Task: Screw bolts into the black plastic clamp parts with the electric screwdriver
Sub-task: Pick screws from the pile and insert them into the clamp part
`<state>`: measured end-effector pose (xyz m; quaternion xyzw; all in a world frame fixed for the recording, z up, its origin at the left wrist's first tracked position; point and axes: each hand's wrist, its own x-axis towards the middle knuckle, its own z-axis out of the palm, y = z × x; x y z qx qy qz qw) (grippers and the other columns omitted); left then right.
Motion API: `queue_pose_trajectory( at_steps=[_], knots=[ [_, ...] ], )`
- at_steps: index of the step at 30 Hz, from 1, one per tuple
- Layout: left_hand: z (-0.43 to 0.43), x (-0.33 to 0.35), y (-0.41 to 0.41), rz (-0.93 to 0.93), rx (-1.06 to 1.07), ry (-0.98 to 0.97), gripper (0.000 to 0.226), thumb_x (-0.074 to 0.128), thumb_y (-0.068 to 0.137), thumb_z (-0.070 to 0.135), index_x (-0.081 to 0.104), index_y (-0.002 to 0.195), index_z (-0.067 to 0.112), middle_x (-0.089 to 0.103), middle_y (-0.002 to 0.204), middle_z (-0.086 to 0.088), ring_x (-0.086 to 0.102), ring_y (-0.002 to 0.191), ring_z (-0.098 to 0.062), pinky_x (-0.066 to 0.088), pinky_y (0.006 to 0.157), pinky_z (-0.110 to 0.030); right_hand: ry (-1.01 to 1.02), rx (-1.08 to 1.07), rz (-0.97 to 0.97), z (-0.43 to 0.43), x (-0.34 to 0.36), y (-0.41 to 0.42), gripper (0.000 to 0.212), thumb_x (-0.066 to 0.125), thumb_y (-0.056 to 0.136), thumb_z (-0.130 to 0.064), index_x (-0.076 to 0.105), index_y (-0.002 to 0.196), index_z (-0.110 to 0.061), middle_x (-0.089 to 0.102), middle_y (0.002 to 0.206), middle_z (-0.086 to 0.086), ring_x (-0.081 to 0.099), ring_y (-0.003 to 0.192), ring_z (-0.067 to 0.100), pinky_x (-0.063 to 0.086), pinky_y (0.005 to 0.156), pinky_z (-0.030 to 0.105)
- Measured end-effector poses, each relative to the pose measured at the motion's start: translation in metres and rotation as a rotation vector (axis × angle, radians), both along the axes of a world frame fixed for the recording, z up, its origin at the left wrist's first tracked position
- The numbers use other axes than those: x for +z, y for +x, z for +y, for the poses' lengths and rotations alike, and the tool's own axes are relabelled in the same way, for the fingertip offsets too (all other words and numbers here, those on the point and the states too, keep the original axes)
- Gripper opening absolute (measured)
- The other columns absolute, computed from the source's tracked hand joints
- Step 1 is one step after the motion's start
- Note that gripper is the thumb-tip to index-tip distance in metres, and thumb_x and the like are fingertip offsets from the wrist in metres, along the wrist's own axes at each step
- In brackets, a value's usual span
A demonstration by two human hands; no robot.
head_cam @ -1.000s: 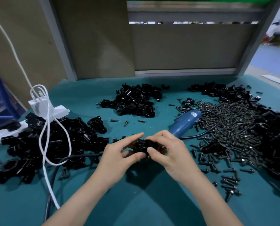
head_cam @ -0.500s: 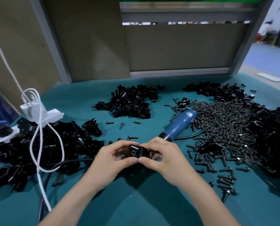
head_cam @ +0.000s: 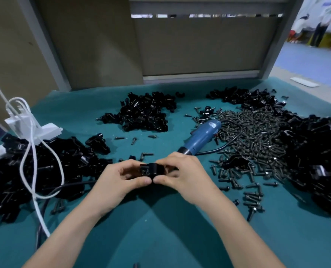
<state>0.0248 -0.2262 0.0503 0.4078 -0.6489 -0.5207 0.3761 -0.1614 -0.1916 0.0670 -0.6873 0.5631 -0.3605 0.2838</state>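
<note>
Both hands meet over the middle of the green table (head_cam: 160,229) and hold one black plastic clamp part (head_cam: 151,170) between them. My left hand (head_cam: 120,180) pinches its left side with thumb below and fingers curled above. My right hand (head_cam: 184,175) pinches its right side the same way. The blue electric screwdriver (head_cam: 201,138) lies on the table just behind my right hand, tip toward me, held by neither hand. A wide heap of dark bolts (head_cam: 257,136) spreads to the right of it.
Piles of black clamp parts lie at the far centre (head_cam: 143,115), at the left (head_cam: 41,167) and at the right (head_cam: 319,167). A white power strip with plug and white cable (head_cam: 31,130) sits on the left pile. A black cord (head_cam: 70,186) runs under my left hand.
The hands have stayed together on the clamp part, and the fingers have shifted on it. The view has tilted a little, so the table's things sit higher in frame.
</note>
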Motion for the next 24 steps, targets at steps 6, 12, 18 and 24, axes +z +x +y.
queue_pose_trajectory(
  at_steps=[6, 12, 18, 24],
  knots=[
    [0.002, 0.001, -0.004, 0.071, 0.007, -0.011, 0.029, 0.078, 0.057, 0.016, 0.077, 0.084, 0.027, 0.076, 0.092, 0.003, 0.071, 0.084, -0.006, 0.051, 0.072, -0.011, -0.013, 0.016, -0.013, -0.001, -0.002, -0.001, 0.037, 0.076, 0.081, -0.014, 0.07, 0.117, -0.018, 0.05, 0.085, -0.014, 0.062, 0.083, 0.016, 0.054, 0.089, 0.03],
    [0.004, 0.003, -0.005, 0.055, 0.039, -0.054, 0.027, 0.077, 0.056, 0.015, 0.075, 0.08, 0.025, 0.076, 0.083, 0.003, 0.069, 0.074, -0.002, 0.051, 0.068, -0.01, -0.035, 0.021, 0.03, 0.001, 0.0, 0.001, 0.035, 0.075, 0.082, -0.014, 0.07, 0.117, -0.018, 0.049, 0.087, -0.011, 0.056, 0.08, 0.013, 0.051, 0.086, 0.024],
    [0.004, 0.003, -0.006, 0.029, 0.042, -0.074, 0.028, 0.078, 0.063, 0.005, 0.077, 0.072, 0.031, 0.076, 0.078, 0.006, 0.067, 0.068, 0.001, 0.049, 0.064, -0.008, 0.009, 0.0, 0.066, 0.004, 0.007, 0.001, 0.038, 0.077, 0.081, -0.018, 0.069, 0.118, -0.015, 0.054, 0.095, -0.004, 0.059, 0.091, 0.016, 0.05, 0.093, 0.032],
    [0.003, 0.001, -0.006, 0.041, 0.077, -0.02, 0.026, 0.079, 0.063, 0.01, 0.078, 0.075, 0.033, 0.076, 0.08, 0.006, 0.068, 0.068, 0.0, 0.049, 0.06, -0.008, -0.06, -0.453, 0.061, 0.027, 0.025, -0.074, 0.018, 0.069, 0.086, -0.011, 0.07, 0.092, -0.027, 0.064, 0.082, -0.016, 0.061, 0.071, 0.001, 0.055, 0.069, 0.02]
  ],
)
